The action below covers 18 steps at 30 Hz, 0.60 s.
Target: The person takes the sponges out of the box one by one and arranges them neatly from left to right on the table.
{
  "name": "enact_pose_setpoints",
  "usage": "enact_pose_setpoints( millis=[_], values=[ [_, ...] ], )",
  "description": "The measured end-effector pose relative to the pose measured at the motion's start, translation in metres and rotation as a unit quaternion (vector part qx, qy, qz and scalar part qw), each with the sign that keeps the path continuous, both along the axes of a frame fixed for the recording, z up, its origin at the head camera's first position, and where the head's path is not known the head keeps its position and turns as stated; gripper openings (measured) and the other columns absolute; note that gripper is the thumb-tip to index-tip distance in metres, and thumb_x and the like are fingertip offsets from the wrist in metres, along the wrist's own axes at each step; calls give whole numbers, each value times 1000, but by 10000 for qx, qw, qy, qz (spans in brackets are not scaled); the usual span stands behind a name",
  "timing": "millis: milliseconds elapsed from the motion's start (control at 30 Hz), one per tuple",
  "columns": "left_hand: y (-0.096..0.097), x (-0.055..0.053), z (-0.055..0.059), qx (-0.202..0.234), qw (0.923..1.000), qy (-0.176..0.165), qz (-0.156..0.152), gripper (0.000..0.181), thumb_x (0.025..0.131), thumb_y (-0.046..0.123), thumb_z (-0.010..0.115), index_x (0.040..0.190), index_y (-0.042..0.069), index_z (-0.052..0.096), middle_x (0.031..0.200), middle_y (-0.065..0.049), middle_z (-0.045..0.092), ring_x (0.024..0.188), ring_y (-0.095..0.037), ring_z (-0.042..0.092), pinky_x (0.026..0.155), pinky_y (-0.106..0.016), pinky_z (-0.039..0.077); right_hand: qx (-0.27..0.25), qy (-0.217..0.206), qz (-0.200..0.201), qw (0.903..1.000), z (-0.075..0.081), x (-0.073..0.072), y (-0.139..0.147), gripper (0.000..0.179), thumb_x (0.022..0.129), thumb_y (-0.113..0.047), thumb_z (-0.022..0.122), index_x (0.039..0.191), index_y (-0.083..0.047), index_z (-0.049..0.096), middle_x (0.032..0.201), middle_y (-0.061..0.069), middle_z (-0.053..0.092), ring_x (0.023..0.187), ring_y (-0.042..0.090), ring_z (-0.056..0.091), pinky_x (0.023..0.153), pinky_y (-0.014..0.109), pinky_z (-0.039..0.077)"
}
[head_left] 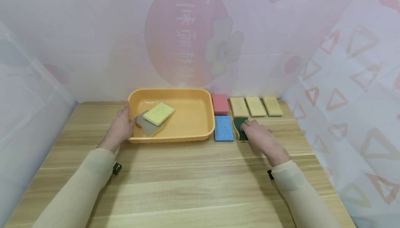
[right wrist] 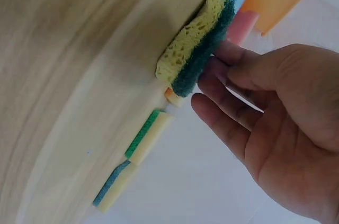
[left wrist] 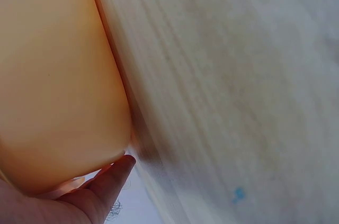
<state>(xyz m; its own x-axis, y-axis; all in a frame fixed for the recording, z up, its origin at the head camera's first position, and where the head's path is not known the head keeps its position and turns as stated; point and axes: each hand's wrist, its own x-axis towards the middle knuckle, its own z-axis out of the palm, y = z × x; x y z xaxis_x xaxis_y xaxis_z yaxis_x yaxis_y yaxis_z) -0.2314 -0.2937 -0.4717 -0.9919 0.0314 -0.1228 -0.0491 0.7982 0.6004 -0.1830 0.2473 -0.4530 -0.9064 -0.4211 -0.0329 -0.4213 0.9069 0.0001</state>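
A yellow-orange plastic tray [head_left: 187, 138] stands at the back of the table. My left hand [head_left: 121, 125] holds its left end at the rim; in the left wrist view, fingers [left wrist: 100, 189] lie against the tray's outer wall [left wrist: 58, 75]. Inside the tray, a yellow sponge [head_left: 159, 113] overlaps a grey-topped sponge [head_left: 149, 124]. My right hand [head_left: 257, 136] is over a curved sponge with a dark green scouring top [head_left: 240, 130] and a yellow body [right wrist: 193, 36]. The fingertips are right at its green face, with the fingers loosely bent and not wrapped round it.
Left of the green-topped sponge lies a blue sponge [head_left: 223, 129], close to the tray. Behind it is a pink sponge [head_left: 220, 104]. Three pale yellow sponges [head_left: 239, 107] stand in a row along the back wall. Printed cloth walls [head_left: 103, 47] enclose the wooden table [head_left: 187, 186].
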Motion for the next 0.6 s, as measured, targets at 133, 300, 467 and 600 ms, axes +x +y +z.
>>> enact_pose_setpoints(
  millis=[133, 300, 467, 600],
  values=[
    [0, 1, 1, 56, 10000, -22, 12, 98, 111, -1, 41, 181, 10, -26, 186, -47, 15, 172, -69, 24, 139, -84, 29, -76, -62, -73, 9999, 1, -1, 0, 34, 110, 15, 60, 133, -1, 80, 137, 19, 78, 130, 43, 75, 100, 54, 73],
    [1, 1, 2, 19, 10000, 4, -10, 99, 111, -2, 42, 181, 9, -26, 186, -48, 16, 172, -68, 27, 139, -83, 31, -150, -197, -184, 9995, 3, -2, 0, 31, 115, 5, 59, 138, 0, 79, 144, 22, 77, 135, 45, 75, 103, 57, 72],
    [0, 0, 1, 12, 10000, -22, -42, 100, 110, -2, 43, 181, 10, -27, 185, -48, 15, 173, -68, 25, 140, -83, 30, -276, -110, -92, 9995, 8, -4, -3, 27, 116, -6, 67, 140, 0, 79, 140, 21, 78, 128, 42, 78, 101, 55, 73],
    [1, 1, 1, 67, 9999, -57, -50, 101, 110, -2, 42, 180, 11, -29, 186, -48, 13, 172, -68, 26, 139, -83, 30, -383, 85, 93, 9992, 14, -5, -11, 28, 115, -10, 73, 140, 1, 79, 134, 20, 79, 122, 38, 80, 102, 54, 72]
  ],
)
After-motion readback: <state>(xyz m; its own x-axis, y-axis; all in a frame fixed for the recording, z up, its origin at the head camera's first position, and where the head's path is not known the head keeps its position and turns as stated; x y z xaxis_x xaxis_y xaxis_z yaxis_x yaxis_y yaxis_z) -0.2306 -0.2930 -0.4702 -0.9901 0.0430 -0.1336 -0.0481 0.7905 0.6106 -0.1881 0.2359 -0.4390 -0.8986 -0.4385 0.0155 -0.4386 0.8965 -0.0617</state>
